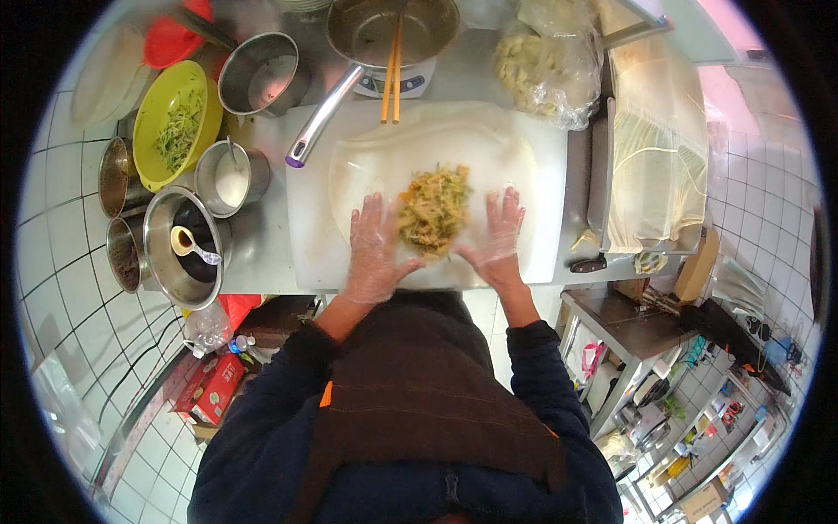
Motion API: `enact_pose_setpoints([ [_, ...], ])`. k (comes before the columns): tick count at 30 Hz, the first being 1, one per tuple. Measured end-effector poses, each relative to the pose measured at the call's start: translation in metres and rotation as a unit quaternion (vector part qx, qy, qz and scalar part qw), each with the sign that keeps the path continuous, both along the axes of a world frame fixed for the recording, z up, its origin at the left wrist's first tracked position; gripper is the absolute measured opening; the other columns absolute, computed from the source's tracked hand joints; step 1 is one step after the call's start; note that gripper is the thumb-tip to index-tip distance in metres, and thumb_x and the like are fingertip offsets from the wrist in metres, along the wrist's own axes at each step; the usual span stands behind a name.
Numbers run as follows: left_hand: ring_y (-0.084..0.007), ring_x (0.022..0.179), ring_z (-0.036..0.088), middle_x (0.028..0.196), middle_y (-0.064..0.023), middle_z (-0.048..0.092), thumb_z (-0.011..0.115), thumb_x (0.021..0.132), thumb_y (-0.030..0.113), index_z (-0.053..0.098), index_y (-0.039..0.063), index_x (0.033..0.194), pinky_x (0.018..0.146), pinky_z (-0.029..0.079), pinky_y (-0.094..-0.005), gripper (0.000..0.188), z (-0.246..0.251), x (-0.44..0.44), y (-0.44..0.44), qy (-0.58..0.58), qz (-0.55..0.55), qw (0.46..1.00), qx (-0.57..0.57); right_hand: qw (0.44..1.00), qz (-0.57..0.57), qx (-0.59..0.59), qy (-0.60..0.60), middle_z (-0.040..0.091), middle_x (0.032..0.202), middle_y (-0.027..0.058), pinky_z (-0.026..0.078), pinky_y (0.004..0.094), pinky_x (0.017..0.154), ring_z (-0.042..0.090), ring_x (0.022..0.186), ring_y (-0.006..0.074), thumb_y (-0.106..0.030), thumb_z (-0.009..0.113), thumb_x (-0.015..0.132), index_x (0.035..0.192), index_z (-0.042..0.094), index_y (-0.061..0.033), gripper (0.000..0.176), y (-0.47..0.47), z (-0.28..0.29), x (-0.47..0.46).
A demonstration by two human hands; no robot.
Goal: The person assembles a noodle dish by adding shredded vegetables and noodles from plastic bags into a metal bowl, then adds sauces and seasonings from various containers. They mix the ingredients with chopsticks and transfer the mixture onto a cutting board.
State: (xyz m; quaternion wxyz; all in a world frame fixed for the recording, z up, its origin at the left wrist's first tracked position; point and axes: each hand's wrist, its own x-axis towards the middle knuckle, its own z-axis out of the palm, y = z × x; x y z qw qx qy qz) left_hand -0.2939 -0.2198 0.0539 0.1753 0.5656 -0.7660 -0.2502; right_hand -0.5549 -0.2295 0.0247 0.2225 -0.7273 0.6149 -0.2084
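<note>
A heap of shredded vegetable filling (435,211) lies on a thin, pale sheet (458,141), which looks like dough or a wrapper. Beneath the sheet is a white cutting board (313,229). My left hand (373,252), in a clear plastic glove, rests flat to the left of the filling with its thumb pointing inward. On the other side, my gloved right hand (497,236) lies with its fingers forward and its thumb near the heap's lower edge. Both hands are empty. Whether the fingers press on the sheet is hard to tell.
Beyond the board, a pan (393,56) with chopsticks (392,78) sits on a scale (419,84). Left are a green bowl (147,141) of shredded vegetables, a steel bowl (154,262) of dark liquid and several pots. Right are a knife (588,264) and a cloth-covered tray (658,164).
</note>
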Motion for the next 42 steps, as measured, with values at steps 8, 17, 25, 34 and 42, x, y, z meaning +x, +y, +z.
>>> enact_pose_setpoints([
  [8, -0.0408, 0.150, 0.016, 0.160, -0.0271, 0.019, 0.066, 0.084, 0.058, 0.017, -0.002, 0.155, 0.120, 0.011, -0.0543, 0.105, -0.031, -0.002, 0.002, 0.082, 0.012, 0.996, -0.012, 0.980, 0.192, 0.018, 0.038, 0.016, 0.162, 0.0234, 0.000, 0.0681, 0.116, 0.011, 0.150, 0.0453, -0.065, 0.082, 0.059, 0.152, 0.038, -0.0294, 0.109, -0.044, 0.007, 0.047],
  [17, -0.0438, 0.144, 0.028, 0.155, -0.0303, 0.028, 0.044, 0.100, 0.053, 0.030, -0.006, 0.149, 0.120, 0.019, -0.0488, 0.078, -0.051, -0.029, -0.033, 0.174, 0.201, 0.964, -0.016, 0.940, 0.331, -0.086, 0.022, 0.047, 0.145, 0.0187, 0.017, 0.0663, 0.116, 0.036, 0.141, 0.0418, -0.031, 0.076, 0.069, 0.131, 0.061, -0.0134, 0.066, -0.086, -0.009, 0.085],
  [25, -0.0450, 0.137, 0.038, 0.146, -0.0297, 0.043, 0.045, 0.099, 0.036, 0.045, -0.007, 0.141, 0.117, 0.026, -0.0477, 0.060, -0.058, -0.046, -0.076, 0.139, 0.206, 0.967, -0.061, 0.926, 0.352, -0.130, -0.039, 0.050, 0.140, 0.0200, 0.025, 0.0546, 0.118, 0.040, 0.137, 0.0412, -0.032, 0.078, 0.067, 0.126, 0.062, -0.0082, 0.066, -0.132, -0.020, 0.069],
  [34, -0.0459, 0.129, 0.045, 0.138, -0.0307, 0.049, 0.046, 0.100, 0.039, 0.046, -0.010, 0.137, 0.112, 0.033, -0.0471, 0.061, -0.070, -0.105, -0.123, 0.182, 0.105, 0.973, -0.098, 0.949, 0.297, -0.097, -0.044, 0.052, 0.139, 0.0204, 0.036, 0.0490, 0.114, 0.047, 0.131, 0.0415, -0.024, 0.081, 0.066, 0.124, 0.062, -0.0073, 0.064, -0.159, -0.013, -0.001],
  [42, -0.0454, 0.132, 0.043, 0.143, -0.0296, 0.046, 0.054, 0.096, 0.034, 0.046, -0.006, 0.139, 0.114, 0.032, -0.0469, 0.059, -0.050, -0.155, -0.131, 0.216, 0.013, 0.975, -0.048, 0.973, 0.218, -0.072, -0.025, 0.049, 0.141, 0.0193, 0.037, 0.0498, 0.113, 0.043, 0.133, 0.0432, -0.017, 0.081, 0.067, 0.127, 0.060, -0.0096, 0.064, -0.136, -0.011, -0.060],
])
